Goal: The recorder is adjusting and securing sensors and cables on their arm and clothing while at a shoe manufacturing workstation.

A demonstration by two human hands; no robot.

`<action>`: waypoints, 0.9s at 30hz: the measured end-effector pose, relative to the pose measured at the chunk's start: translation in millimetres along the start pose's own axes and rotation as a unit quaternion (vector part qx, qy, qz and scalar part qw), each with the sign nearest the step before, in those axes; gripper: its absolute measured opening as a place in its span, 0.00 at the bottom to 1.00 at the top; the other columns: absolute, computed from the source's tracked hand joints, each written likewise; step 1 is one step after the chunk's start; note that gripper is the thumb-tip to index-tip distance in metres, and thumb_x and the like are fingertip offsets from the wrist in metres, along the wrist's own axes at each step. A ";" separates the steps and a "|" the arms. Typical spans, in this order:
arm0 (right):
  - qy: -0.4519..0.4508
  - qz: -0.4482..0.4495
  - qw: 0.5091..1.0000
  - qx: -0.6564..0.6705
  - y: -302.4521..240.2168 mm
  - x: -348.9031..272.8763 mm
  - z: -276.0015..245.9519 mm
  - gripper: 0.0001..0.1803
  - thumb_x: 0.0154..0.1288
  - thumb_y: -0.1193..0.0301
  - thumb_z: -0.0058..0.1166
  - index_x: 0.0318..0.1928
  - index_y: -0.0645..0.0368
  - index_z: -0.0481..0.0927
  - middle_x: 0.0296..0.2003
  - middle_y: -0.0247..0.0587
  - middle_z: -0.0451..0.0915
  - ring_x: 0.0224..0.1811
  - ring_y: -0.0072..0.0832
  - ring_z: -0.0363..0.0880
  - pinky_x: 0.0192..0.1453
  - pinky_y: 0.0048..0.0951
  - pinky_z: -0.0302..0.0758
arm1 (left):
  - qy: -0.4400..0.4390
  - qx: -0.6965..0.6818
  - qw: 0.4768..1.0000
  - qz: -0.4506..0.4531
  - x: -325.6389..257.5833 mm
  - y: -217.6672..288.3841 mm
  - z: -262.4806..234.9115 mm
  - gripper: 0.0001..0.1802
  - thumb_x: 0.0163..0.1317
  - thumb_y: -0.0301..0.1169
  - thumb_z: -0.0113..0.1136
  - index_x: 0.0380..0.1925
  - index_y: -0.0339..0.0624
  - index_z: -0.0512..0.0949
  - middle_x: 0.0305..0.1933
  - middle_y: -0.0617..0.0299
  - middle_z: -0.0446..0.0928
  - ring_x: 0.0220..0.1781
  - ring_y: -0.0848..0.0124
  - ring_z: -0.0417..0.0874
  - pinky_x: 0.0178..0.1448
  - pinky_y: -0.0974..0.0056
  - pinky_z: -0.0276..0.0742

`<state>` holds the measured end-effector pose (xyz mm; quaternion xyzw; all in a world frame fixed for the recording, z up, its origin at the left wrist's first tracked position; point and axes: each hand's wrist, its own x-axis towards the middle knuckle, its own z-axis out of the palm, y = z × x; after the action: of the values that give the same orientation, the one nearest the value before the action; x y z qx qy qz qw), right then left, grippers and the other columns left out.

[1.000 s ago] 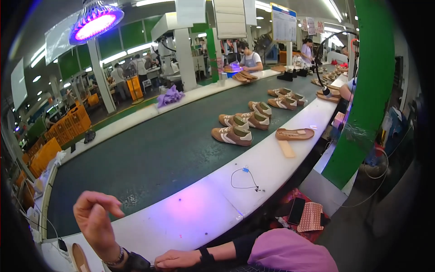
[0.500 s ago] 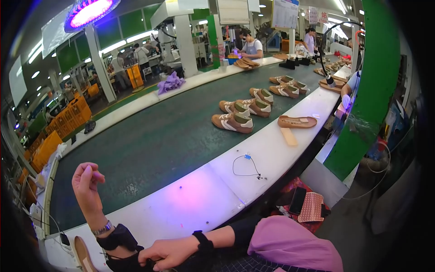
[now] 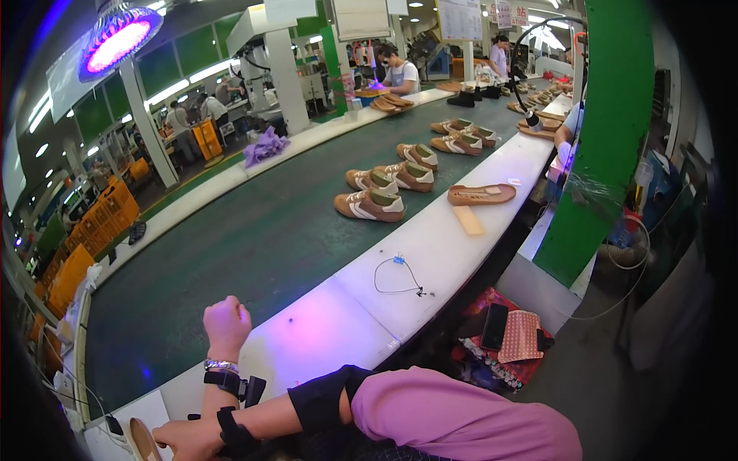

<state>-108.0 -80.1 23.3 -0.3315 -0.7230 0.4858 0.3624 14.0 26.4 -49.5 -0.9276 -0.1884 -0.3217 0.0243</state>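
My left hand [image 3: 227,329] is raised over the near edge of the green belt, curled into a fist with its back toward me; nothing shows in it. A metal bracelet and a black strap with a small black device circle that wrist. Crossing in front of the left forearm, my right hand [image 3: 188,439] reaches to the lower left. Its bent fingers close on the rim of a beige flat shoe [image 3: 144,441], partly cut off by the picture's lower edge. On the white ledge lie a thin black cord loop with a blue piece [image 3: 398,260] and another tan flat shoe [image 3: 482,194].
Several brown-and-white sneakers [image 3: 370,205] stand on the green belt [image 3: 231,246]. A yellowish block [image 3: 467,220] lies on the ledge. A green post [image 3: 607,154] rises at right, near a phone [image 3: 494,326]. A purple lamp [image 3: 119,42] hangs upper left. Co-workers sit farther along.
My right hand has moved left from my left forearm onto the flat shoe. The left hand has shifted right and lower, turning into a fist. The view has swung slightly.
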 end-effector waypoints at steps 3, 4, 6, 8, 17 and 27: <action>0.027 0.026 0.999 -0.014 2.5 1.1 -0.2 0.20 0.52 0.62 0.59 0.41 0.64 0.79 0.21 0.41 0.80 0.16 0.27 0.76 0.19 0.26 0.73 | -0.023 0.026 0.997 0.066 -0.8 16.0 13.5 0.05 0.48 0.29 0.56 0.17 0.41 0.74 0.17 0.54 0.75 0.22 0.55 0.77 0.30 0.55 0.70; -0.012 0.077 0.997 -0.025 -0.2 3.0 -4.8 0.18 0.52 0.62 0.59 0.36 0.65 0.80 0.21 0.41 0.80 0.16 0.27 0.76 0.18 0.25 0.72 | -0.022 0.023 0.996 0.079 2.6 21.4 16.0 0.05 0.48 0.29 0.56 0.18 0.42 0.74 0.17 0.54 0.75 0.22 0.56 0.77 0.32 0.55 0.70; -0.067 0.163 0.984 -0.034 -2.3 14.3 -2.4 0.16 0.53 0.62 0.59 0.25 0.66 0.81 0.22 0.41 0.81 0.18 0.27 0.77 0.20 0.25 0.71 | -0.025 0.028 0.996 0.084 1.2 23.3 13.1 0.05 0.48 0.29 0.57 0.18 0.42 0.74 0.17 0.54 0.75 0.22 0.56 0.77 0.33 0.55 0.69; -0.090 0.223 0.970 -0.027 -3.0 19.7 -8.9 0.14 0.54 0.65 0.56 0.30 0.67 0.80 0.20 0.41 0.79 0.19 0.29 0.75 0.24 0.26 0.71 | -0.010 0.009 0.996 0.086 -3.6 19.1 16.7 0.05 0.48 0.29 0.57 0.18 0.42 0.74 0.17 0.54 0.74 0.22 0.56 0.77 0.33 0.55 0.69; -0.155 0.250 0.948 -0.125 17.2 48.7 -10.0 0.14 0.51 0.63 0.61 0.23 0.63 0.80 0.21 0.42 0.80 0.20 0.28 0.76 0.28 0.31 0.71 | -0.097 0.013 0.973 0.209 -32.8 48.3 49.4 0.04 0.43 0.29 0.57 0.17 0.43 0.72 0.17 0.56 0.74 0.24 0.60 0.77 0.35 0.57 0.66; -0.067 -0.097 0.992 -0.046 -8.3 -19.9 14.2 0.13 0.40 0.70 0.54 0.26 0.69 0.77 0.17 0.54 0.73 0.18 0.39 0.73 0.24 0.36 0.68 | -0.081 -0.019 0.973 0.217 -6.3 51.0 34.8 0.04 0.45 0.30 0.55 0.18 0.43 0.73 0.17 0.54 0.74 0.23 0.58 0.76 0.34 0.57 0.69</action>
<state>-110.7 -105.8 23.3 -0.2427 -0.7960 0.4361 0.3425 48.6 -17.2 -77.0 -0.9697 0.0225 -0.2357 0.0608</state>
